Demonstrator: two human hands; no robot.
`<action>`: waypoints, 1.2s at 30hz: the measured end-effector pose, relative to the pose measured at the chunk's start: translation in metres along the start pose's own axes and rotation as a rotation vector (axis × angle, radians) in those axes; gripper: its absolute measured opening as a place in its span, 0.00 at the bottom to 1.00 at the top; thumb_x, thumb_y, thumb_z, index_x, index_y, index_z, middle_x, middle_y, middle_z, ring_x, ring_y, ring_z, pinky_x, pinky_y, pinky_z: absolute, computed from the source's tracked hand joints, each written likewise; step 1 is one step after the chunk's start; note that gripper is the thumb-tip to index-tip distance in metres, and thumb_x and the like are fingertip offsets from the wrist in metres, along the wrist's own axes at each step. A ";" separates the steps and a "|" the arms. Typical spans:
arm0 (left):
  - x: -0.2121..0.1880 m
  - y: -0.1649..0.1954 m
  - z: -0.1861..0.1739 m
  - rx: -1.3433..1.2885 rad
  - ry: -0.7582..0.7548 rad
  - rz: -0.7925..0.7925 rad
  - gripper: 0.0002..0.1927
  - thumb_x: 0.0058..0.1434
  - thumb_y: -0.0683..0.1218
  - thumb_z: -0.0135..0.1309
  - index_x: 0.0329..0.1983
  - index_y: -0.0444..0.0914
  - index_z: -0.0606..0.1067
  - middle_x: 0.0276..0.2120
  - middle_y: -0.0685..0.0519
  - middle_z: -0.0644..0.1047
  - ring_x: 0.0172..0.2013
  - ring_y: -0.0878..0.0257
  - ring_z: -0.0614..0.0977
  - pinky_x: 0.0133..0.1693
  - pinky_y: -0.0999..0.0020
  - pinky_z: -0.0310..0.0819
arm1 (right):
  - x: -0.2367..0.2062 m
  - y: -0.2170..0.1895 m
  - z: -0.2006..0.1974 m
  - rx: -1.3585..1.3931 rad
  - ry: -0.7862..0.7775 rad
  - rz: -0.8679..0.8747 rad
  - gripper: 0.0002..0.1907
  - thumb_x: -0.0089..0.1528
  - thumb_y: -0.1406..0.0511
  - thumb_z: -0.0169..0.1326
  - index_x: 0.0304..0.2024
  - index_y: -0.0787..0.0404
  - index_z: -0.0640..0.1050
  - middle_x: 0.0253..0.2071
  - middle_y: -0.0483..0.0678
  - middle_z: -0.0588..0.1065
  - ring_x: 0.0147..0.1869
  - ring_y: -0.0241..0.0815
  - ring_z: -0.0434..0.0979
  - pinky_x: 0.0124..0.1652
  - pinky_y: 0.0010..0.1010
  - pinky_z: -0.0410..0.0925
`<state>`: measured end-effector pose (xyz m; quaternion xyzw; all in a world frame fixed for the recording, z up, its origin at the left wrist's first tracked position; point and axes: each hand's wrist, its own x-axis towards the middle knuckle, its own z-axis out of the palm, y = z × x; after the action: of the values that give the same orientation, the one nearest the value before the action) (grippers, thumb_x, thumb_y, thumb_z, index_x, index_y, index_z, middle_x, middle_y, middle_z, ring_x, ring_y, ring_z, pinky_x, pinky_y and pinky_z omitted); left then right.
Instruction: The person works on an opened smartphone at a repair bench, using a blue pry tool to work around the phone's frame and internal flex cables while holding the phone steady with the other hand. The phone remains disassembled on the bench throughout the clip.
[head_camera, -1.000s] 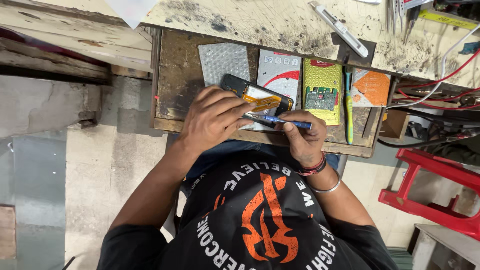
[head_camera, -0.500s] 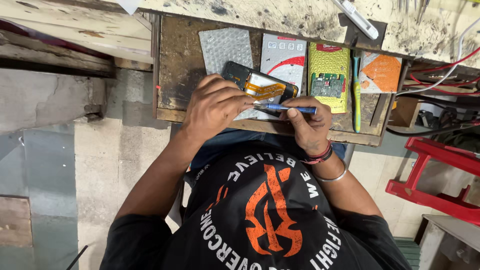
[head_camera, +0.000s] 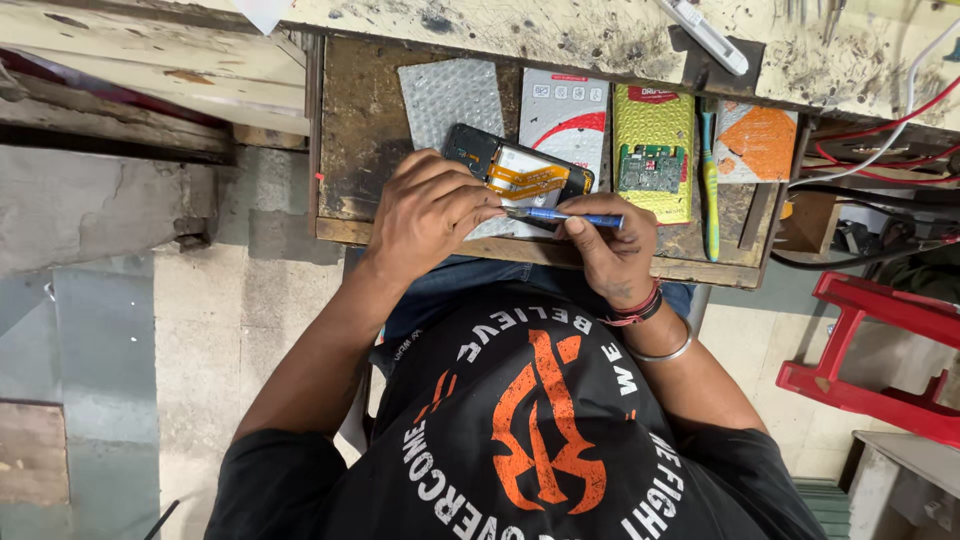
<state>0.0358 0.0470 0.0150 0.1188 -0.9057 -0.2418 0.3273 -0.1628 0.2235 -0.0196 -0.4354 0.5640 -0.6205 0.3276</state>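
Observation:
An opened phone (head_camera: 515, 170) with its back off lies on a pulled-out wooden drawer (head_camera: 355, 150); an orange flex cable (head_camera: 528, 180) crosses its white inside. My left hand (head_camera: 425, 215) grips the phone's near edge and holds it steady. My right hand (head_camera: 610, 245) pinches a blue-handled screwdriver (head_camera: 565, 216) lying nearly flat, its tip pointing left at the phone's lower edge beside my left fingers.
In the drawer lie a grey bubble-wrap sheet (head_camera: 450, 95), a white and red card (head_camera: 565, 105), a yellow pad bearing a green circuit board (head_camera: 650, 168), a teal toothbrush (head_camera: 710, 190) and an orange packet (head_camera: 755, 140). A red stool (head_camera: 870, 350) stands right. Cables (head_camera: 880, 110) run along the bench.
The view has shifted slightly, so the drawer sits lower and larger in frame. Both hands stay on the phone and screwdriver with little movement.

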 end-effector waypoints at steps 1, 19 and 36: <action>0.000 0.000 0.000 -0.009 0.003 0.002 0.09 0.59 0.47 0.69 0.34 0.39 0.81 0.35 0.55 0.82 0.41 0.59 0.82 0.45 0.59 0.73 | 0.000 0.000 0.001 -0.003 -0.001 -0.017 0.10 0.71 0.67 0.58 0.45 0.71 0.78 0.40 0.53 0.79 0.39 0.37 0.80 0.41 0.26 0.74; -0.002 -0.024 0.004 0.016 -0.114 -0.125 0.50 0.44 0.63 0.73 0.67 0.37 0.70 0.59 0.45 0.77 0.61 0.51 0.76 0.65 0.50 0.63 | 0.003 0.002 -0.007 0.074 0.121 -0.128 0.09 0.71 0.65 0.58 0.47 0.67 0.77 0.46 0.53 0.78 0.46 0.40 0.81 0.48 0.30 0.75; 0.002 -0.017 -0.011 0.118 -0.236 -0.307 0.56 0.45 0.63 0.74 0.73 0.41 0.62 0.62 0.43 0.73 0.65 0.46 0.70 0.68 0.50 0.58 | 0.033 -0.031 0.023 -0.319 0.021 -0.261 0.23 0.70 0.75 0.61 0.62 0.66 0.65 0.45 0.56 0.80 0.52 0.44 0.85 0.52 0.30 0.77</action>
<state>0.0430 0.0273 0.0145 0.2454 -0.9216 -0.2479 0.1704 -0.1532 0.1890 0.0158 -0.5447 0.5973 -0.5650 0.1653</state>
